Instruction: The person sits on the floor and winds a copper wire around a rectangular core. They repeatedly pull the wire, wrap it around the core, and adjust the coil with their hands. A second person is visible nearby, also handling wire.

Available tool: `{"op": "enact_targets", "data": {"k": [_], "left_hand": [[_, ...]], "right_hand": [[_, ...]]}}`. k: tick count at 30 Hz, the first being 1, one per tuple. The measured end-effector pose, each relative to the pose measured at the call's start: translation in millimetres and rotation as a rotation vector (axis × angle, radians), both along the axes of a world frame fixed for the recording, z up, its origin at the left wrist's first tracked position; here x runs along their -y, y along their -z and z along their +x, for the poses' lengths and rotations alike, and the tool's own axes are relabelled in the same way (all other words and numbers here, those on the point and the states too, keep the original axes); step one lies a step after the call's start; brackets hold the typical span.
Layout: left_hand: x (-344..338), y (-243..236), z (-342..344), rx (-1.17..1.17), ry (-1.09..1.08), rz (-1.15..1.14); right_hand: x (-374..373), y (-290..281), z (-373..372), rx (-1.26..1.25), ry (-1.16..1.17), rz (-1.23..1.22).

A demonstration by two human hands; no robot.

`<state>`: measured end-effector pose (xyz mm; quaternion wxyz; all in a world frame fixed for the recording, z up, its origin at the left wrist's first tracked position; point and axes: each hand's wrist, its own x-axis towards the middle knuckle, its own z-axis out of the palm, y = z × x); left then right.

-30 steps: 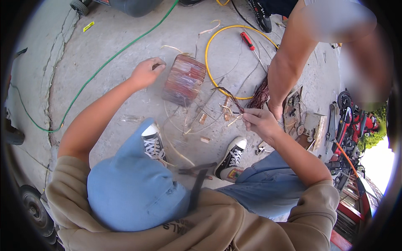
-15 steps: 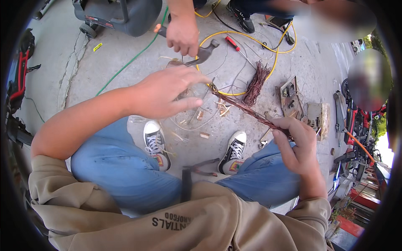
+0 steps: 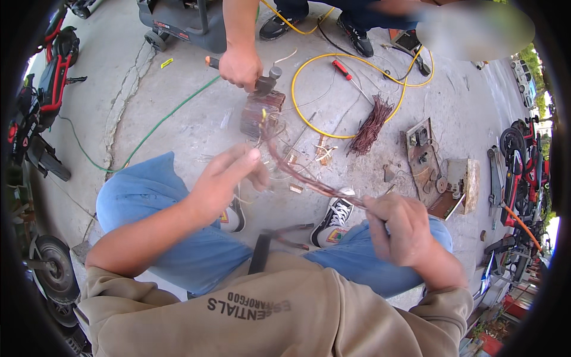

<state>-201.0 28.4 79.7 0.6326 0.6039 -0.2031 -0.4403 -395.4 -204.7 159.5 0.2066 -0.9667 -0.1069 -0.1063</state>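
A long bundle of reddish-brown copper wire [image 3: 307, 182] stretches between my hands, its far end frayed into loose loops. My right hand [image 3: 399, 229] is closed around its near right end. Beside the looped end, my left hand [image 3: 229, 174] has thumb and fingers drawn together, slightly blurred; whatever thin thing they may pinch is not clear. Across from me another person's hand [image 3: 241, 66] grips a hammer [image 3: 266, 83], its head against a rusty-brown block wound with wire [image 3: 260, 113]. A second wire bundle [image 3: 372, 126] lies on the concrete beyond my right hand.
Near that bundle lies a red-handled screwdriver [image 3: 343, 70] inside a yellow hose loop [image 3: 295, 101]. Opened metal housings [image 3: 463, 178] stand right. Pliers [image 3: 288, 234] are by my shoes. A green hose [image 3: 157, 129] crosses the left; a dark wheeled machine [image 3: 184, 24] stands behind it.
My left hand has drawn back toward me and its spread fingers have come together. The bundle's looped end has swung left. The other person's hammer has shifted left onto the block.
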Motion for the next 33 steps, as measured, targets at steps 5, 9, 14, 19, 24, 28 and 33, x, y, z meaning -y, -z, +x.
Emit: {"op": "enact_targets", "data": {"k": [5, 9, 14, 19, 24, 28, 33], "left_hand": [[4, -14, -29, -0.23, -0.124, -0.066], [-7, -4, -19, -0.306, -0.161, -0.109], [-13, -15, -7, -0.13, -0.09, -0.178], [-5, -3, -14, 0.517, 0.446, 0.061], [4, 6, -5, 0.354, 0.639, 0.0], [13, 10, 4, 0.276, 0.657, -0.009], [32, 10, 4, 0.456, 0.459, 0.141]], "right_hand": [[-36, 36, 0, 0.084, -0.302, -0.051], [-56, 26, 16, 0.002, -0.408, 0.063], [-56, 23, 25, 0.033, -0.426, 0.135], [-54, 12, 52, 0.367, -0.416, -0.197], [-46, 26, 58, 0.179, -0.446, -0.325], [-40, 34, 58, 0.055, -0.345, -0.185], [-32, 45, 72, -0.057, -0.135, -0.019]]}}
